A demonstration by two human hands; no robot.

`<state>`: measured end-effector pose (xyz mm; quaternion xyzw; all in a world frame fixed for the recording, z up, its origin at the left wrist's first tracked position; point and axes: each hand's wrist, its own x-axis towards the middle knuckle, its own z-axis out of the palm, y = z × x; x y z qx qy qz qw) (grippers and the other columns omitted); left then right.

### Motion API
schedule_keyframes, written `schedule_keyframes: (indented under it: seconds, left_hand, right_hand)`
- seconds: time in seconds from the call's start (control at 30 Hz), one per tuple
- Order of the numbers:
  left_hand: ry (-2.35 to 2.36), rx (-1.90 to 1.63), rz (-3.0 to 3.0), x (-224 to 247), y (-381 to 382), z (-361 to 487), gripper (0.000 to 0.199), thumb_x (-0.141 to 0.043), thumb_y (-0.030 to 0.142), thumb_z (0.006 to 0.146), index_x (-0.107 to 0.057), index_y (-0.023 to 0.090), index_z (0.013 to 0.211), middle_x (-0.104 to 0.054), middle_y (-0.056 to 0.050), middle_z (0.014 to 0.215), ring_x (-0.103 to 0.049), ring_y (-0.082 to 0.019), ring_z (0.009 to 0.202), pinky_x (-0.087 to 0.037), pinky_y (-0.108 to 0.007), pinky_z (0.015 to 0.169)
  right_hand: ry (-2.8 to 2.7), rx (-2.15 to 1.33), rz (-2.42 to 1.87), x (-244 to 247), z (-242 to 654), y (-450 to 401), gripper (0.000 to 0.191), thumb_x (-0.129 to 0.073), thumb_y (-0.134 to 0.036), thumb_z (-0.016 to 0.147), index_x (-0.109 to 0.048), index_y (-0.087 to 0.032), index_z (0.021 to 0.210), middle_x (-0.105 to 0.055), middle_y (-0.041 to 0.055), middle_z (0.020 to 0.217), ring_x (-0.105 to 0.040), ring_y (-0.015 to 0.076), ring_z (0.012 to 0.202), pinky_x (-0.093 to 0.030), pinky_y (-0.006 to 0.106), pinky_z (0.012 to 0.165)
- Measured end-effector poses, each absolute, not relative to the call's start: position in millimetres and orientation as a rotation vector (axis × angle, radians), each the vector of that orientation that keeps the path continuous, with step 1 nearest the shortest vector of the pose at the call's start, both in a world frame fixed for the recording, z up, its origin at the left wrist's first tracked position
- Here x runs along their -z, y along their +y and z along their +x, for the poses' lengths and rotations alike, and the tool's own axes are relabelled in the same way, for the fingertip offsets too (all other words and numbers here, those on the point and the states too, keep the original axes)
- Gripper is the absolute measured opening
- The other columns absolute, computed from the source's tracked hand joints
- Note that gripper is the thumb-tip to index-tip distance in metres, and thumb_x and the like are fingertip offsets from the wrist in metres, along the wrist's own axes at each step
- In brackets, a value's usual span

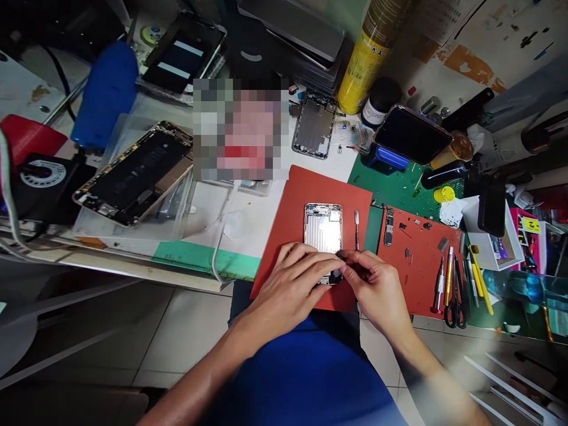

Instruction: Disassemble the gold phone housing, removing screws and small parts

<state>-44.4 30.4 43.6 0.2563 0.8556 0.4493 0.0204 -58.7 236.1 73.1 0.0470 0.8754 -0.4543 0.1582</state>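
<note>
Underhand, flat rectangular metal phone housing (323,232).

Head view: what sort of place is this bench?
Most likely a phone repair bench: an opened phone housing lies on a red mat, another gutted phone sits left, and screwdrivers and tweezers lie right.

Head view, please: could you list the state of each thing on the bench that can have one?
Phone housing: opened, gutted, on red mat.
Left hand: resting on housing's lower end.
Right hand: pinching at housing's lower corner.
Second housing: open, empty.
Opened phone: internals exposed.
Spray can: upright.
Scissors: closed.
</note>
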Motion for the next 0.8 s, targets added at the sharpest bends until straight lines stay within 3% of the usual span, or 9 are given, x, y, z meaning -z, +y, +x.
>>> schedule_keyframes:
  seconds: [0.37,0.6,0.8]
  left_hand:
    - [2.724,-1.355,0.814,-40.4,31.7,-44.5,0.038,-0.063,0.015,0.106,-0.057,0.024,0.143,-0.068,-0.006,0.140,-0.057,-0.025,0.123,-0.040,-0.045,0.109]
    - [2.783,-1.354,0.841,-37.7,32.1,-42.6,0.020,-0.064,0.013,0.105,-0.068,0.022,0.122,-0.066,-0.006,0.112,-0.059,-0.023,0.109,-0.043,-0.044,0.101]
    - [2.865,-1.303,0.987,-35.0,32.4,-42.2,0.023,-0.067,0.009,0.102,-0.071,0.020,0.122,-0.068,-0.004,0.100,-0.062,-0.021,0.100,-0.046,-0.043,0.098]
  right_hand:
    - [2.699,1.109,-0.078,-72.5,-56.8,234.4,0.025,-0.065,-0.018,0.097,-0.080,-0.025,0.116,-0.077,0.0052,0.102,-0.077,0.0224,0.092,-0.060,0.035,0.083]
    - [2.744,0.973,-0.153,-74.8,-56.8,234.7,0.033,-0.063,-0.012,0.097,-0.079,-0.024,0.124,-0.076,0.0059,0.105,-0.077,0.0240,0.095,-0.061,0.037,0.085]
    - [2.816,0.792,-0.272,-79.9,-53.7,236.3,0.034,-0.059,-0.014,0.101,-0.079,-0.022,0.127,-0.071,0.0094,0.111,-0.074,0.0225,0.087,-0.063,0.036,0.078]
